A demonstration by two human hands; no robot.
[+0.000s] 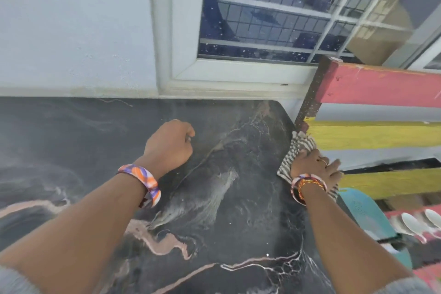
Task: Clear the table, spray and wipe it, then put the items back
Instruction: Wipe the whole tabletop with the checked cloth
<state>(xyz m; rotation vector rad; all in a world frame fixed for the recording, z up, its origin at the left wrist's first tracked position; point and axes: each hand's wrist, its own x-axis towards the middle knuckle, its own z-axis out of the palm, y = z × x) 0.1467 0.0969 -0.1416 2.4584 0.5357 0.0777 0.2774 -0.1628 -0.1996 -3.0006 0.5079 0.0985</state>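
Observation:
The black marble-patterned table (pixel 71 131) fills the lower view and carries wet smears near its middle. My right hand (pixel 312 166) presses flat on a grey-and-white striped cloth (pixel 297 145) at the table's right edge, fingers spread over it. Curled into a fist, my left hand (pixel 170 144) rests on the tabletop near the centre, with nothing visible inside it. Both wrists wear colourful bangles. No other task items stand on the table in view.
A pale wall and a barred window (pixel 262 19) run along the table's far side. A red-and-yellow slatted wooden bench (pixel 372 135) stands against the right edge. Below it lie a teal plastic item (pixel 367 217) and white spoons (pixel 410 223).

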